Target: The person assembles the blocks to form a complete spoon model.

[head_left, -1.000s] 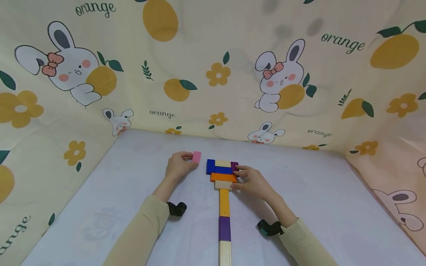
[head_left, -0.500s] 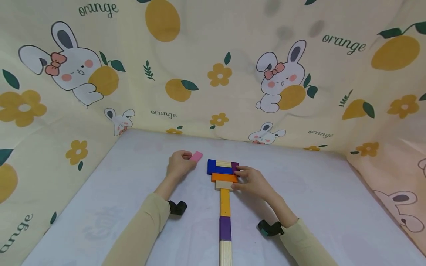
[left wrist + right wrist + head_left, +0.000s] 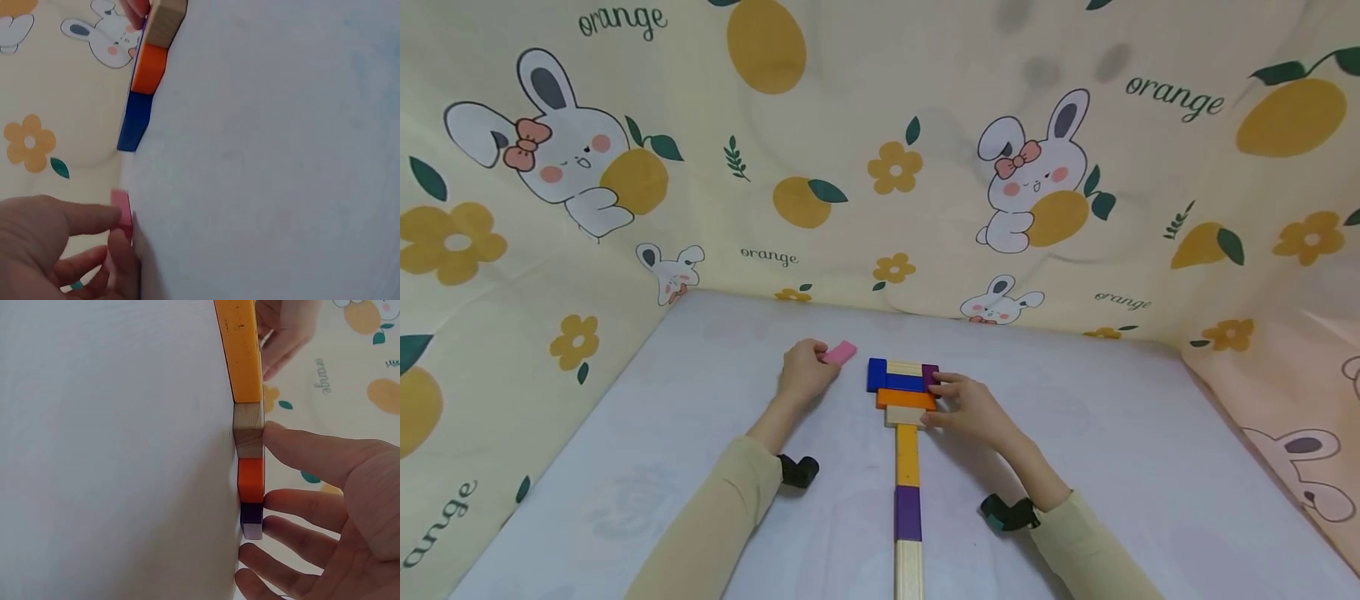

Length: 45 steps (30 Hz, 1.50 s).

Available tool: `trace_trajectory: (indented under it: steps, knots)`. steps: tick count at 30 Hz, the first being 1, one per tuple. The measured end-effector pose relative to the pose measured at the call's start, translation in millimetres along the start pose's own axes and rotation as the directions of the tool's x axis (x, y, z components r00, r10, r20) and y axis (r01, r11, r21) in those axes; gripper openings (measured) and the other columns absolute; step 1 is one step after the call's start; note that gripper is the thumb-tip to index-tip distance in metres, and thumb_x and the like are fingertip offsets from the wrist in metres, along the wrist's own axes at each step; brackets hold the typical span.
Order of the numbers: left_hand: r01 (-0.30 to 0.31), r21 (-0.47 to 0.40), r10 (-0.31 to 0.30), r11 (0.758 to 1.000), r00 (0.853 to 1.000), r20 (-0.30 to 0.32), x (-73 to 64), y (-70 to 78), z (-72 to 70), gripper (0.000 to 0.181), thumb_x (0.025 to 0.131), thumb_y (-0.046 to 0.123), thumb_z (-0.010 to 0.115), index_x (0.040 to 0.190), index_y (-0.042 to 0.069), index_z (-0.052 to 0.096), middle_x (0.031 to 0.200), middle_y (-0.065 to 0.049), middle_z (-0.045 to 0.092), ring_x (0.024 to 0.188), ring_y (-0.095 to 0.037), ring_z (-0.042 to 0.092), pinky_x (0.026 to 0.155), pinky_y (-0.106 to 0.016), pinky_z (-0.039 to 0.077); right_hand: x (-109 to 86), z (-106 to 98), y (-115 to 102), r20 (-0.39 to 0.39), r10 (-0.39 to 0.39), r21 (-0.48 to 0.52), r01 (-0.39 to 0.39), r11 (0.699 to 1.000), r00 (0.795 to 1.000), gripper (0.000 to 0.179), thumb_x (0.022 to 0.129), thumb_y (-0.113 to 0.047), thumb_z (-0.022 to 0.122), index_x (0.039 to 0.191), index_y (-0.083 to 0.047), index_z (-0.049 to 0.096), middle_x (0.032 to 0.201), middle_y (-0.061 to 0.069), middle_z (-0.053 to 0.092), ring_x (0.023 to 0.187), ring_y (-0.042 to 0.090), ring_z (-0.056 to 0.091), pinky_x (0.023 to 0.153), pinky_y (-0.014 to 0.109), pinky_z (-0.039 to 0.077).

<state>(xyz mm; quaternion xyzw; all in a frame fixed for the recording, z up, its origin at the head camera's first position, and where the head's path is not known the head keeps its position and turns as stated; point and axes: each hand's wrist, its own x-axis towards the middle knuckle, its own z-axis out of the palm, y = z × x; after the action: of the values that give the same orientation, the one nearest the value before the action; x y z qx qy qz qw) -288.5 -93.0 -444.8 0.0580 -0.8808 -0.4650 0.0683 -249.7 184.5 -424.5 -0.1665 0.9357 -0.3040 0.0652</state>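
My left hand [image 3: 805,373] pinches a pink block [image 3: 841,353] between thumb and fingers, left of the block arrangement and apart from it. In the left wrist view the pink block [image 3: 122,209] shows at the fingertips. The arrangement's top has a blue block [image 3: 876,376] at left, a pale wooden block [image 3: 903,367] above another blue block [image 3: 904,383], and a purple block [image 3: 930,377] at right. Below lie an orange block [image 3: 895,400] and a short wooden block [image 3: 902,416]. My right hand [image 3: 973,408], fingers spread, touches the wooden block with its thumb and the purple block with fingertips.
A column runs down toward me: a yellow block [image 3: 907,456], a purple block [image 3: 907,514] and a pale block [image 3: 908,571]. They lie on a white table surface [image 3: 1075,433]. A patterned cloth [image 3: 835,125] with rabbits and oranges hangs around the back and sides.
The pink block has turned from nearly upright to a slant, its far end leaning right. The left fingers have shifted slightly back along it. My right hand and the arrangement stay put.
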Motion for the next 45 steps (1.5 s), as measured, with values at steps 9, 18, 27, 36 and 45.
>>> trace_trajectory:
  steps: [9,18,27,36,45]
  knots:
    - [-0.033,0.020,0.033,0.999,0.999,-0.028,-3.6,0.8,-1.3,0.039,0.085,0.008,0.073,0.119,-0.009,0.063,0.104,-0.020,0.068,0.093,-0.031,0.065,0.083,-0.044,0.052,1.6,1,4,-0.002,0.004,0.005,-0.004,1.000,1.000,0.057,0.084,-0.026,0.080,0.131,-0.001,0.062,0.145,0.015,0.048,0.135,0.041,0.036,0.107,0.058,0.031]
    - [-0.045,-0.033,0.043,0.998,0.998,-0.053,3.8,-7.4,4.1,0.041,0.092,0.013,0.070,0.126,-0.007,0.061,0.108,-0.018,0.068,0.092,-0.025,0.065,0.080,-0.040,0.055,0.3,4,5,-0.001,-0.005,0.021,0.005,1.000,1.000,0.056,0.084,-0.027,0.080,0.130,0.000,0.063,0.145,0.014,0.048,0.136,0.040,0.036,0.107,0.058,0.031]
    - [-0.161,-0.167,0.182,0.973,0.976,0.119,18.2,13.0,16.2,0.042,0.096,0.017,0.067,0.134,0.001,0.059,0.113,-0.006,0.064,0.090,-0.021,0.058,0.078,-0.028,0.054,-1.2,2,5,-0.014,0.001,-0.006,-0.001,1.000,1.000,0.055,0.084,-0.026,0.080,0.130,0.000,0.063,0.144,0.014,0.048,0.135,0.040,0.036,0.107,0.058,0.032]
    - [-0.252,-0.098,0.269,0.963,0.935,0.230,32.0,39.0,39.8,0.039,0.095,0.013,0.067,0.132,0.001,0.061,0.115,-0.008,0.065,0.093,-0.020,0.058,0.088,-0.029,0.051,-0.8,-1,7,-0.017,0.005,-0.001,-0.005,1.000,1.000,0.057,0.084,-0.026,0.080,0.131,0.000,0.062,0.145,0.015,0.048,0.135,0.040,0.037,0.106,0.058,0.032]
    - [-0.214,-0.091,0.231,0.973,0.940,0.252,41.2,38.6,48.1,0.039,0.094,0.011,0.069,0.131,0.002,0.062,0.115,-0.008,0.066,0.097,-0.021,0.057,0.092,-0.031,0.050,0.4,0,5,-0.011,0.000,0.015,0.001,1.000,1.000,0.057,0.085,-0.028,0.079,0.132,-0.002,0.062,0.145,0.015,0.048,0.135,0.040,0.037,0.107,0.058,0.032]
